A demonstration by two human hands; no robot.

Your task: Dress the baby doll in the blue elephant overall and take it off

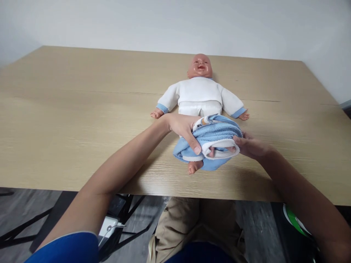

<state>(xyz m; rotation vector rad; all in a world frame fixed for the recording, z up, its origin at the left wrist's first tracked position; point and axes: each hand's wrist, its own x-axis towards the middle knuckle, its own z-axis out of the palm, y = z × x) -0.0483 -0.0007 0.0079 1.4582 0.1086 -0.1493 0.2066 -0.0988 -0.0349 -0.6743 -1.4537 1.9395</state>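
Observation:
A baby doll [200, 87] in a white top with blue cuffs lies on its back, head away from me. Bunched around its lower legs is a pair of light blue terry baby pants [216, 129] with white-trimmed leg openings. One doll foot [195, 167] sticks out of the left opening. Inside the other opening, bits of skin colour show, but I cannot tell toes from fingertips. My left hand [186, 128] grips the bunched cloth on its left side, thumb in front. My right hand [251, 144] pinches the edge of the right leg opening.
The doll lies on a wide wooden table [82, 120] with its near edge in front of my lap. A pale wall [175, 25] stands behind. Below the edge are dark metal legs, a white box [108, 227] with a cable, and a green-and-white round thing [296, 220].

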